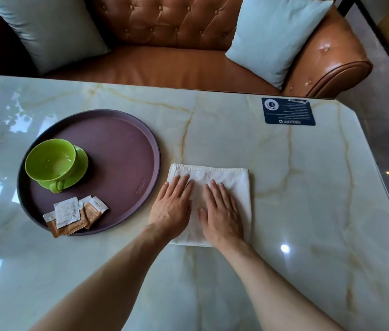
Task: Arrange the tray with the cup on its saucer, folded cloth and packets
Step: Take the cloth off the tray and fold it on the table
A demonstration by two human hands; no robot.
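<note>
A round brown tray (121, 149) lies on the marble table at the left. On its left part a green cup (50, 161) stands on a green saucer (81, 163), handle toward me. Several brown and white packets (75, 215) lie overlapping at the tray's near rim, one hanging over the edge. A folded white cloth (226, 180) lies on the table just right of the tray. My left hand (172, 206) and my right hand (222, 213) rest flat on the cloth side by side, palms down, fingers extended.
A dark blue card (287, 111) lies flat near the table's far right corner. Behind the table stands a brown leather sofa (164, 27) with two pale blue cushions (274, 37). The table's right edge (379, 163) runs diagonally beside a tiled floor.
</note>
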